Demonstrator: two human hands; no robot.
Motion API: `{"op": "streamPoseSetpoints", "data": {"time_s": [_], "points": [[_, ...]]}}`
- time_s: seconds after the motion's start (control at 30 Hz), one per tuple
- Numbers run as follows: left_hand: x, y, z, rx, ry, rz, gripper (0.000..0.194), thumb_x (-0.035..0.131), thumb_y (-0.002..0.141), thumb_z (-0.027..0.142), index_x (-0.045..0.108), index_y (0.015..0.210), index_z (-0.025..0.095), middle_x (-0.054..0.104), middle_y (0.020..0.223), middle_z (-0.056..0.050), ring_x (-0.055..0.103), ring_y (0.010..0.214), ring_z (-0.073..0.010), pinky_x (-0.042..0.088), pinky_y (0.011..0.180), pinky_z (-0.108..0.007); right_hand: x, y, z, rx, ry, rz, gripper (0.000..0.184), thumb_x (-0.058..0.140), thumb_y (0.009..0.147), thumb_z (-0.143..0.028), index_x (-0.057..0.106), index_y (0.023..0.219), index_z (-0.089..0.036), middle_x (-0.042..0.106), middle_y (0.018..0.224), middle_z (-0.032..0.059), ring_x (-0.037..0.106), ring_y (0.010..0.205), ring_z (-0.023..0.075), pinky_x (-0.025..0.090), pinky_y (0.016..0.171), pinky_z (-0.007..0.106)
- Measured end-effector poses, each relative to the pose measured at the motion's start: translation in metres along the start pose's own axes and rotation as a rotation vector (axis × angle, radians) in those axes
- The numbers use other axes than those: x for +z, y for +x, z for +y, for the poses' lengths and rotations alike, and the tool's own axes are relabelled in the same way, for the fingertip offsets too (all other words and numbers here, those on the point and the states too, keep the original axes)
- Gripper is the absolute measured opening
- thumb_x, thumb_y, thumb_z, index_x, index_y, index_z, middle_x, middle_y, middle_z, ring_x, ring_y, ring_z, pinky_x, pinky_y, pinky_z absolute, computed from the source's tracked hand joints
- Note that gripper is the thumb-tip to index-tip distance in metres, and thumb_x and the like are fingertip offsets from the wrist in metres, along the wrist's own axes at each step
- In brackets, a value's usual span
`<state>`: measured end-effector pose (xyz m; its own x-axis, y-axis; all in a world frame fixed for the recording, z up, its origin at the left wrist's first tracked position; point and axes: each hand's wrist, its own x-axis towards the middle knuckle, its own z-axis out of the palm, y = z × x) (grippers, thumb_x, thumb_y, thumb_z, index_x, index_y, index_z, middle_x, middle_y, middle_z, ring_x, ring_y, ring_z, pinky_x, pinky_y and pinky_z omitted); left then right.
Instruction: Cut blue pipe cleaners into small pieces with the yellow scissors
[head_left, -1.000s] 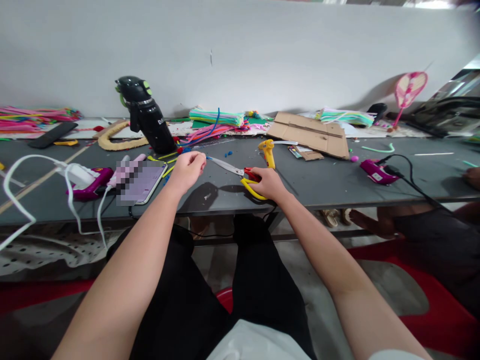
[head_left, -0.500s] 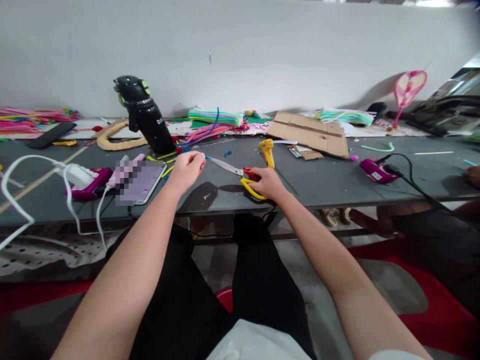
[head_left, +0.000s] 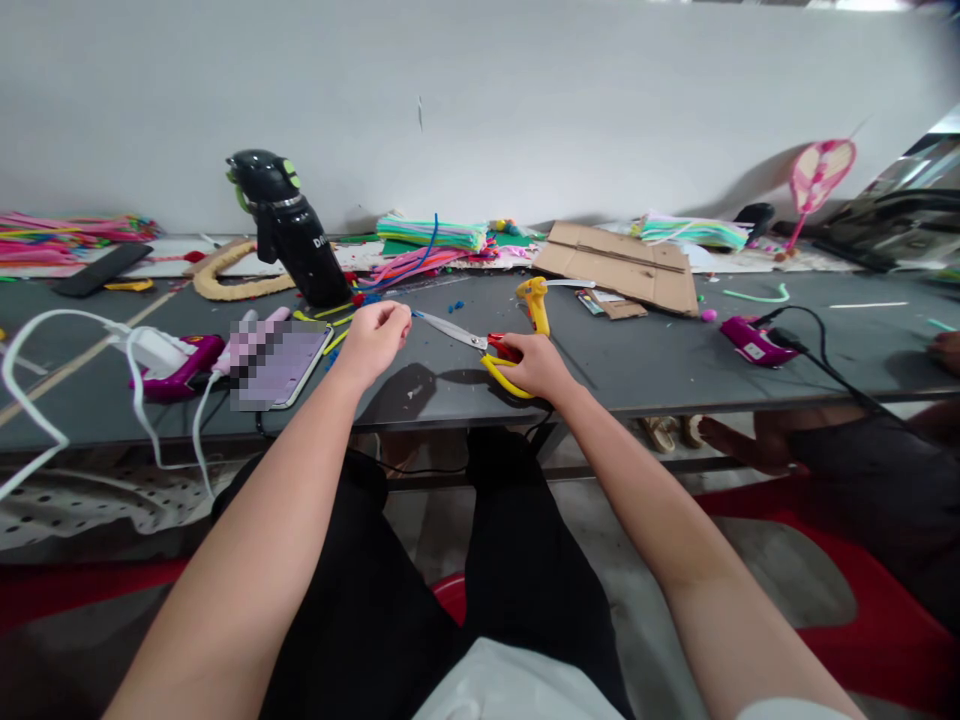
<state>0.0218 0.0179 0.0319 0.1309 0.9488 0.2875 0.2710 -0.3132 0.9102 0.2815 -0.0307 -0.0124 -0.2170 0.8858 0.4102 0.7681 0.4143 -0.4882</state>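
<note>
The right hand (head_left: 534, 366) is clamped on the scissors (head_left: 474, 342) by the handles (head_left: 496, 374), so the blades (head_left: 450, 331) point leftward; the left hand (head_left: 379, 338) has its fingers together, contents unclear.

Covered, cropped and blurred

Most of what the left hand (head_left: 379, 338) pinches is hidden; a blue tip (head_left: 417, 315) shows, too small to identify. The right hand (head_left: 538, 367) covers part of the scissors (head_left: 454, 331). Pixelation obscures part of the phone (head_left: 300, 360). The left edge cuts off the white cable (head_left: 66, 440) and pink bundle (head_left: 67, 238); the right edge, a dark bag (head_left: 900, 228) and the seated co-worker (head_left: 870, 475)
</note>
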Motion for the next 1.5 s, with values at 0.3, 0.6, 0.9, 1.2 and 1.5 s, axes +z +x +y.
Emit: {"op": "streamPoseSetpoints", "data": {"time_s": [0.3,0.6,0.9,1.2,1.5], "points": [[-0.0002,0.0003,-0.0010,-0.001,0.027,0.004,0.025,0.053,0.079,0.029,0.048,0.057,0.019,0.039,0.049,0.003,0.038,0.046,-0.0087,0.027,0.046,-0.024,-0.0026,-0.0017,-0.0024,0.001,-0.005,0.008,0.030,0.062,0.076,-0.044,0.047,0.067,-0.020,0.047,0.061,-0.0018,0.034,0.058,0.0105,0.025,0.058,0.026],[-0.0010,0.0034,-0.0054,-0.016,-0.037,0.046,0.022,0.052,0.076,0.024,0.048,0.055,0.019,0.039,0.051,0.003,0.036,0.047,-0.0081,0.029,0.046,-0.023,-0.0023,-0.0020,-0.0028,0.003,-0.015,0.004,0.031,0.061,0.077,-0.045,0.046,0.068,-0.020,0.047,0.062,-0.0020,0.034,0.058,0.0107,0.026,0.058,0.027],[0.0002,0.0029,-0.0053,0.000,-0.004,0.017,0.023,0.053,0.078,0.028,0.049,0.057,0.019,0.041,0.051,0.003,0.038,0.046,-0.0086,0.029,0.046,-0.024,-0.0031,-0.0017,-0.0033,0.010,-0.013,-0.006,0.029,0.061,0.076,-0.045,0.049,0.068,-0.020,0.050,0.063,-0.0014,0.035,0.059,0.0109,0.026,0.058,0.027],[-0.0009,0.0006,-0.0023,0.004,0.080,0.014,0.023,0.052,0.078,0.030,0.049,0.058,0.020,0.041,0.050,0.003,0.038,0.046,-0.0096,0.028,0.046,-0.024,-0.0022,-0.0009,-0.0021,0.015,-0.007,-0.011,0.027,0.062,0.076,-0.043,0.052,0.069,-0.019,0.052,0.064,-0.0006,0.036,0.059,0.0114,0.027,0.059,0.027],[-0.0004,-0.0021,0.0011,0.024,0.088,-0.006,0.022,0.051,0.079,0.030,0.049,0.059,0.020,0.042,0.052,0.003,0.038,0.048,-0.0101,0.028,0.048,-0.025,-0.0012,-0.0010,-0.0010,0.014,-0.003,-0.011,0.029,0.062,0.076,-0.045,0.052,0.069,-0.019,0.050,0.063,-0.0017,0.035,0.059,0.0108,0.026,0.059,0.026]]}}
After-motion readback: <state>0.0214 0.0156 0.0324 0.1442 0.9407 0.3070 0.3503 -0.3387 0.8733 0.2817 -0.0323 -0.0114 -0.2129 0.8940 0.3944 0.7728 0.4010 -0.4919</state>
